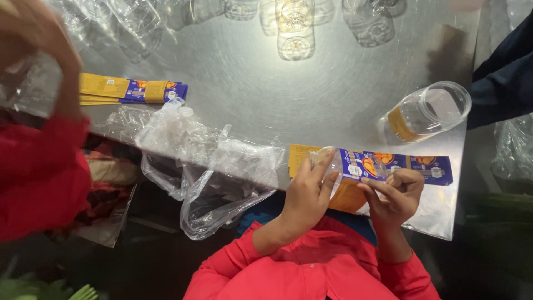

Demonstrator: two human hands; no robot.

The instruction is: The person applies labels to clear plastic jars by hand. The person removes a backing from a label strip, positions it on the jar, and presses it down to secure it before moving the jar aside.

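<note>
Left hand (306,194) closes its grip round a clear jar (333,166) while right hand (395,191) pinches the blue-and-yellow label (388,166); best keep the label square, smoothing outward

**Steel table and what lies on it**

A brushed metal table (250,89) carries everything. Taking the clear jar lying on its side (427,111) as the landmark: just below it lies a strip of blue and yellow labels (413,164); far to its left sits a second label stack (130,90), with crumpled clear plastic bags (211,153) between. Upright clear jars (294,30) line the far edge above-left of it.
</note>
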